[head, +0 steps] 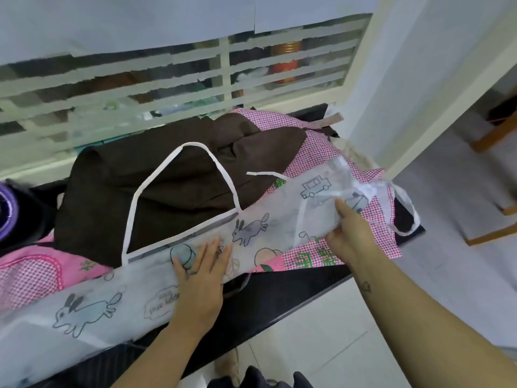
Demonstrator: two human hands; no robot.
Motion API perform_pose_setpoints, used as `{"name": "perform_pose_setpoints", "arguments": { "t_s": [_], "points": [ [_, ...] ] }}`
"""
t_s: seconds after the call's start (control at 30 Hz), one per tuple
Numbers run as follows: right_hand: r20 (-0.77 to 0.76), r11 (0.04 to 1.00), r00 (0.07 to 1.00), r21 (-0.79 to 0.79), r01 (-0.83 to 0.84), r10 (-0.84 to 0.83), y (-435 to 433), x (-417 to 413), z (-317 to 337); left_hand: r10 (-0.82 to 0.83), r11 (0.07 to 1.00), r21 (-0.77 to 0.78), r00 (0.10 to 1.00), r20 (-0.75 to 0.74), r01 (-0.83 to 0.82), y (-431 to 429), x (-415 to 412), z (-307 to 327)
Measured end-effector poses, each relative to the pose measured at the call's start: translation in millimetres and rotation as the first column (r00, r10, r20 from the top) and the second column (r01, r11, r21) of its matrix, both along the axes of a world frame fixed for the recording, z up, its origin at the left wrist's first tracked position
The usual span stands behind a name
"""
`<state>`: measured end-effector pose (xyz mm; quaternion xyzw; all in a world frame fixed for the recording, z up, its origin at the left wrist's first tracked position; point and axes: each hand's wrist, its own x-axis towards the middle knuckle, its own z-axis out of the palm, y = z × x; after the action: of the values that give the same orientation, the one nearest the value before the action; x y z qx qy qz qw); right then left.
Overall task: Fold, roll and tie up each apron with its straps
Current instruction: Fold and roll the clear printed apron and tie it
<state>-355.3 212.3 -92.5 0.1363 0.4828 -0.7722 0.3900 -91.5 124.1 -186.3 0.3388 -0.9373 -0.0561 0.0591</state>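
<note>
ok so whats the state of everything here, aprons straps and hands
sheer white rabbit-print apron: folded into a long strip across the pile, not yet rolled
dark brown cloth apron: unfolded, rumpled
white neck strap loop: loose, untied, lying on the dark brown cloth apron
pink checked apron: spread out underneath, unfolded
left hand: flat, pressing the strip
right hand: gripping the strip's right end

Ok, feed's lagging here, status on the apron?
Left hand flat on white apron. Right hand grips its end. Neck strap loose over brown cloth.
</note>
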Motion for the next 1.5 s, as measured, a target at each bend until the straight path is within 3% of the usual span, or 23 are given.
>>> {"name": "perform_pose_setpoints", "arguments": {
  "t_s": [0.1, 0.27, 0.37, 0.43, 0.57, 0.67, 0.73, 0.8, 0.87, 0.93, 1.03, 1.1, 1.13, 1.2, 1.27, 1.33, 1.4, 1.5],
  "points": [
    [0.116, 0.998, 0.992, 0.036, 0.051, -0.055, 4, 0, -8, -0.033, 0.998, -0.055, 0.995, 0.09, 0.038, 4, 11, -4],
    [-0.182, 0.941, 0.983, 0.333, 0.053, 0.009, 15, -21, 11, -0.027, 0.999, -0.035, 0.98, 0.197, 0.034, 7, 9, 2],
    [-0.377, 0.847, 0.916, 0.524, 0.09, 0.136, 15, -45, 33, -0.032, 0.999, 0.007, 0.963, 0.269, 0.031, 5, 5, 5],
    [-0.425, 0.795, 0.877, 0.601, 0.086, 0.226, 13, -58, 49, -0.009, 1.0, 0.03, 0.949, 0.316, 0.0, 6, 5, 7],
    [-0.328, 0.857, 0.931, 0.514, 0.034, 0.16, 0, -78, 89, 0.035, 0.994, 0.084, 0.934, 0.357, -0.069, 8, -1, 24],
    [-0.442, 0.877, 0.882, 0.474, 0.076, 0.163, -16, -94, 125, 0.021, 0.991, 0.109, 0.892, 0.451, -0.079, 9, -4, 36],
    [-0.627, 0.855, 0.742, 0.498, 0.146, 0.238, -33, -102, 151, 0.03, 0.987, 0.13, 0.895, 0.446, -0.098, 10, -5, 40],
    [-0.818, 0.85, 0.482, 0.467, 0.243, 0.312, -49, -107, 171, 0.029, 0.984, 0.144, 0.887, 0.46, -0.107, 10, -6, 43],
    [-0.856, 0.848, 0.293, 0.491, 0.202, 0.426, -65, -103, 179, 0.025, 0.985, 0.139, 0.884, 0.467, -0.102, 10, -6, 45],
    [-0.767, 0.758, 0.207, 0.637, 0.139, 0.607, -76, -95, 167, 0.015, 0.986, 0.142, 0.883, 0.47, -0.092, 9, -6, 47],
    [-0.629, 0.618, 0.191, 0.777, 0.122, 0.754, -72, -77, 134, 0.006, 0.982, 0.164, 0.888, 0.46, -0.091, 7, -6, 47],
    [-0.625, 0.604, 0.141, 0.78, 0.167, 0.768, -61, -49, 109, 0.002, 0.982, 0.166, 0.877, 0.481, -0.093, 6, -5, 47],
    [-0.636, 0.621, 0.065, 0.766, 0.164, 0.769, -53, -30, 96, -0.001, 0.981, 0.172, 0.872, 0.489, -0.095, 6, -6, 48],
    [-0.603, 0.615, -0.178, 0.789, 0.014, 0.778, -37, 16, 68, -0.007, 0.977, 0.188, 0.87, 0.493, -0.099, 6, -5, 46],
    [-0.464, 0.435, -0.479, 0.882, -0.179, 0.745, -18, 66, 41, -0.016, 0.98, 0.181, 0.868, 0.496, -0.086, 6, -6, 44],
    [-0.317, 0.284, -0.7, 0.944, -0.169, 0.639, -8, 105, 13, -0.016, 0.983, 0.165, 0.865, 0.501, -0.077, 5, -7, 45],
    [-0.218, 0.25, -0.763, 0.965, -0.077, 0.609, -9, 126, -10, -0.017, 0.98, 0.182, 0.875, 0.485, -0.082, 4, -5, 47],
    [-0.185, 0.253, -0.734, 0.967, -0.018, 0.654, -17, 125, -29, -0.025, 0.983, 0.178, 0.94, 0.341, -0.039, 3, 9, 45]
  ]
}}
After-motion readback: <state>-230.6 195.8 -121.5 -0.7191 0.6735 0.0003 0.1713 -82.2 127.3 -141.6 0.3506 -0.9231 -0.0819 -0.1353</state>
